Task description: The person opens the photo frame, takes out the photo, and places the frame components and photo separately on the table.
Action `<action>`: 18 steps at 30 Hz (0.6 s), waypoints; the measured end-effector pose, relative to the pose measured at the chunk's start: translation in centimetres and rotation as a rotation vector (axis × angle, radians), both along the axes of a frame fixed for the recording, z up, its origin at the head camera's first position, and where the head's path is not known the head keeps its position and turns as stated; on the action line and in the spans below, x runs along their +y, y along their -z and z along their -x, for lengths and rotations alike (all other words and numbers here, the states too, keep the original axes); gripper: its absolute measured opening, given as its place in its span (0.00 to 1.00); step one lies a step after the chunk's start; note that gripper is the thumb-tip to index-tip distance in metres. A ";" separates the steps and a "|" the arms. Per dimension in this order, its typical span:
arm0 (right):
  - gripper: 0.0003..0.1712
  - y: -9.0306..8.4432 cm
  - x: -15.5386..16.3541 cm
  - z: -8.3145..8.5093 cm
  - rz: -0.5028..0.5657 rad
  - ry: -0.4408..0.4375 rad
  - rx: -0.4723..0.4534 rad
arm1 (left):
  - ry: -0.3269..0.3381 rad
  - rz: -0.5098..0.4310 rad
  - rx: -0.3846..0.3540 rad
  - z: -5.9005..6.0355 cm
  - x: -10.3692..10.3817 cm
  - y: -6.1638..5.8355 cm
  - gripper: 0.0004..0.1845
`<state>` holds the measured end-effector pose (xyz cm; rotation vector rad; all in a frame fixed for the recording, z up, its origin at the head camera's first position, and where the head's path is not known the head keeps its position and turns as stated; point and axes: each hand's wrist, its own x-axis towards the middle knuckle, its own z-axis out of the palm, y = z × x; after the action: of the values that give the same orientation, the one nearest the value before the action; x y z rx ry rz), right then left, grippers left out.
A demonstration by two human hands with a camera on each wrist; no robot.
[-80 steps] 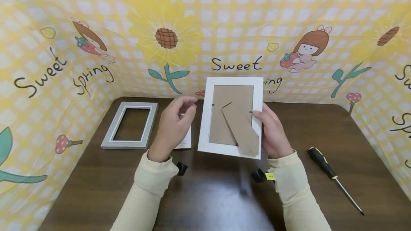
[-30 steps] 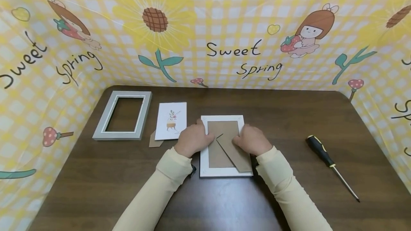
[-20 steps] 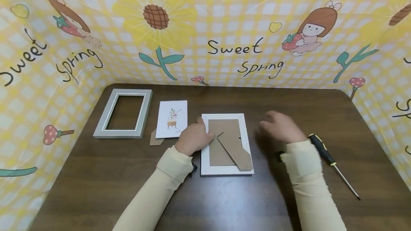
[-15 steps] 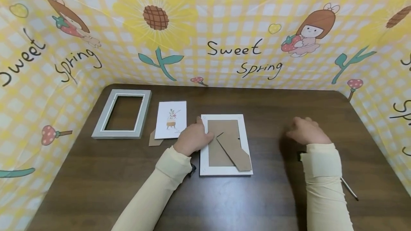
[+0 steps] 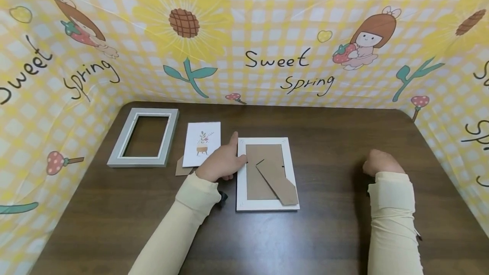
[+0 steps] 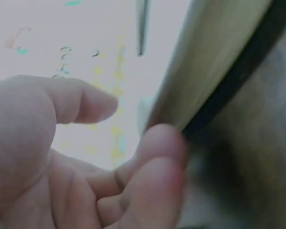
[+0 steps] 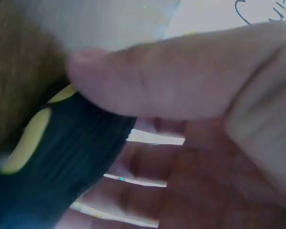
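One change marks this stage: the right hand, formerly at the white frame, now grips the screwdriver by its handle, thumb laid across it; judged a preparatory step, with a tool in grasp. The frame lies back up, central on the tabletop. The left hand, loosely parted, stands at its left edge, forefinger extended away from the wearer.
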<state>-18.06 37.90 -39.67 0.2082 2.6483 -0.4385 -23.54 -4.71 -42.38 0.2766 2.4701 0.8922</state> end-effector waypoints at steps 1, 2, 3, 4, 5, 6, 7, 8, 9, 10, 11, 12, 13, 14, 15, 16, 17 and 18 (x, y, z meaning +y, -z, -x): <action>0.08 -0.2 0.0 -0.1 0.000 0.001 0.032 | 0.015 -0.014 -0.008 0.1 -0.2 -0.1 0.48; 0.11 -0.5 0.0 -0.1 0.001 0.003 0.075 | 0.030 -0.026 -0.018 0.2 -0.3 -0.3 0.48; 0.14 -0.8 0.0 -0.2 0.008 0.010 0.122 | 0.049 -0.033 -0.027 0.2 -0.5 -0.4 0.49; 0.16 -1.2 -0.2 -0.3 0.024 0.019 0.182 | 0.068 -0.037 -0.037 0.2 -0.6 -0.5 0.49; 0.19 -1.6 -0.4 -0.4 0.042 0.032 0.249 | 0.086 -0.039 -0.044 0.3 -0.6 -0.5 0.49; 0.22 -2.1 -0.7 -0.5 0.075 0.058 0.313 | 0.104 -0.040 -0.050 0.3 -0.7 -0.6 0.49; 0.21 -2.6 -1.1 -0.6 0.135 0.091 0.384 | 0.122 -0.044 -0.053 0.2 -0.8 -0.6 0.48; 0.20 -3.0 -1.5 -0.6 0.234 0.126 0.458 | 0.138 -0.046 -0.052 0.2 -0.8 -0.7 0.47; 0.18 -3.4 -1.9 -0.6 0.384 0.169 0.536 | 0.152 -0.049 -0.047 0.2 -0.8 -0.7 0.46; 0.16 -3.8 -2.6 -0.5 0.574 0.211 0.617 | 0.164 -0.051 -0.040 0.2 -0.8 -0.6 0.45; 0.14 -4.0 -3.3 -0.3 0.787 0.247 0.689 | 0.175 -0.055 -0.033 0.1 -0.8 -0.6 0.44; 0.12 -4.2 -4.0 -0.1 1.018 0.278 0.749 | 0.187 -0.060 -0.026 0.1 -0.8 -0.5 0.43; 0.08 -4.3 -4.8 0.2 1.248 0.299 0.796 | 0.200 -0.065 -0.021 0.1 -0.8 -0.5 0.42; 0.05 -4.4 -5.6 0.5 1.456 0.318 0.829 | 0.213 -0.067 -0.015 0.0 -0.7 -0.4 0.42; 0.02 -4.4 -6.5 0.8 1.639 0.346 0.848 | 0.223 -0.070 -0.013 0.0 -0.7 -0.3 0.41; 0.03 -4.5 -7.4 1.1 1.771 0.381 0.861 | 0.232 -0.074 -0.016 0.0 -0.7 -0.2 0.40; 0.06 -4.5 -8.2 1.4 1.871 0.421 0.855 | 0.237 -0.079 -0.020 0.0 -0.7 -0.1 0.40; 0.09 -4.6 -8.9 1.6 1.967 0.471 0.832 | 0.240 -0.082 -0.029 0.0 -0.7 -0.1 0.40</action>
<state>-19.68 28.95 -35.10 -0.0480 1.3457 -3.2607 -23.51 -5.44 -42.31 0.5710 2.3161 0.8882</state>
